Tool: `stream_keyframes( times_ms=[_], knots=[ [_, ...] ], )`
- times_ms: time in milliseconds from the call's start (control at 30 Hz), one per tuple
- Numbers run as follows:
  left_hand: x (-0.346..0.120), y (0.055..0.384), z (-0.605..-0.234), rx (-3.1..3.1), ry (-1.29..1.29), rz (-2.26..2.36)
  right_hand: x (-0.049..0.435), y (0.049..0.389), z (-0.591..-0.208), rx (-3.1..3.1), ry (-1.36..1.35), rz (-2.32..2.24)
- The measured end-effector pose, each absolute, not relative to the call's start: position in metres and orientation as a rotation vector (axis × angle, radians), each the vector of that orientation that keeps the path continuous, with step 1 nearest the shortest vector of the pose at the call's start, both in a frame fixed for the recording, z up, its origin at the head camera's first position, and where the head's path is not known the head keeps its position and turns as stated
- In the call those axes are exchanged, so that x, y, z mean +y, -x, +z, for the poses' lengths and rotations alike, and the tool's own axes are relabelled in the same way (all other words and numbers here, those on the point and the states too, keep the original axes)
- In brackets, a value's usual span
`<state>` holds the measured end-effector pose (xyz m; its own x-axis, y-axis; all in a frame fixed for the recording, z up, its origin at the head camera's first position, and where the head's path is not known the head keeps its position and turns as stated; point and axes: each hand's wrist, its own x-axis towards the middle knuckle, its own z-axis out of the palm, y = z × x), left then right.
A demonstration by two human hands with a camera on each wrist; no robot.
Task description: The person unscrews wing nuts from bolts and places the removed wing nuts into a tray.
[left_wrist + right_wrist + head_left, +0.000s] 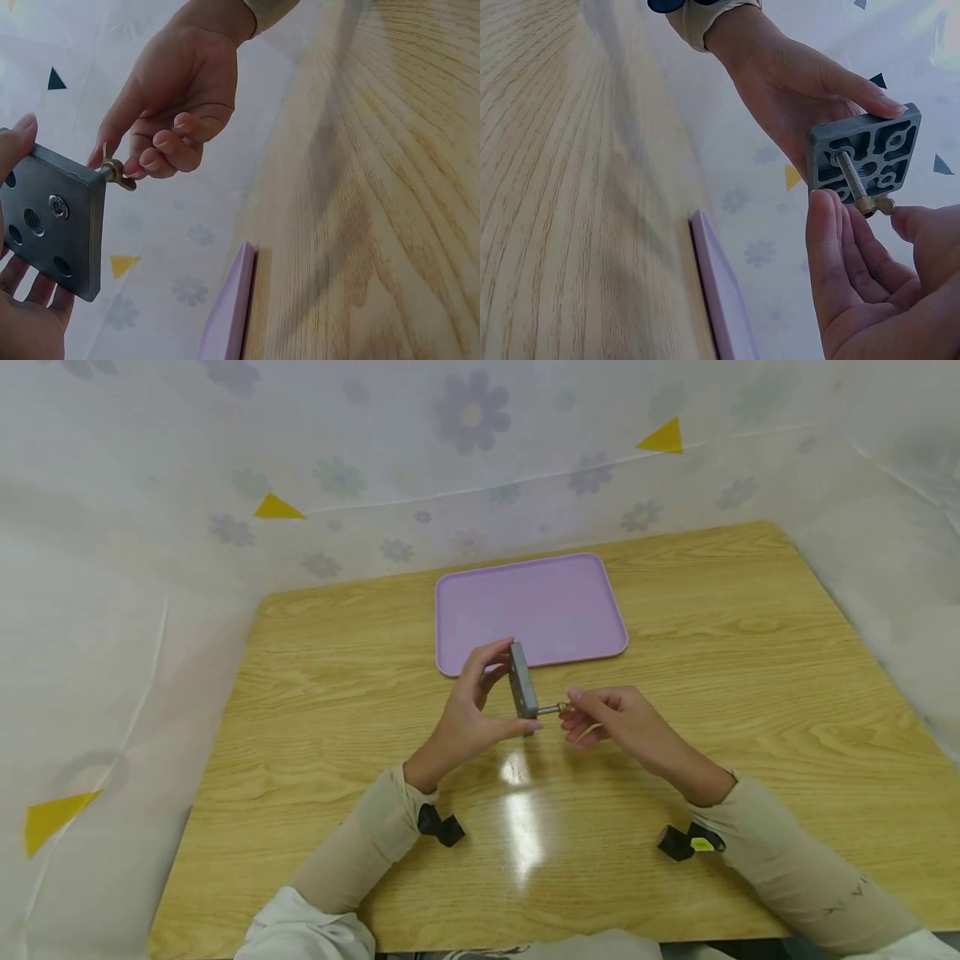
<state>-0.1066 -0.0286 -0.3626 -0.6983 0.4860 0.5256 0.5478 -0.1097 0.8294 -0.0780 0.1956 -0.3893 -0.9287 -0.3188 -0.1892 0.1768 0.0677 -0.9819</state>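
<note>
My left hand (468, 718) grips a square grey plate (522, 681) by its edges, thumb on the lower edge and fingers on the upper one, holding it on edge above the table. Several holes and a ribbed back (866, 154) show on the plate in the wrist views. Through one corner hole runs a threaded bolt (850, 174), its round head (58, 206) on the smooth face. A brass wing nut (874, 205) sits at the bolt's free end. My right hand (615, 718) pinches that wing nut between thumb and fingertips.
Behind the hands a purple tray (532, 602) lies on the wood-grain table (337, 693). Flower-printed white sheeting (375, 460) with yellow triangles surrounds the table at the back and sides.
</note>
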Motion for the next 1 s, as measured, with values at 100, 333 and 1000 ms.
stream_keyframes(
  times_ms=[100,333,1000],
  knots=[
    [-0.0283,0.1066,-0.3629,-2.070,1.193,-1.970,0.1957,0.0790,-0.3912,1.988,0.146,-1.938],
    [-0.0278,0.1069,-0.3629,-2.077,1.190,-1.979,0.1949,0.0794,-0.3919,1.986,0.133,-1.976],
    [-0.0272,0.1076,-0.3606,-2.058,1.187,-2.000,0.1973,0.0796,-0.3940,2.017,0.244,-2.087]
  ],
)
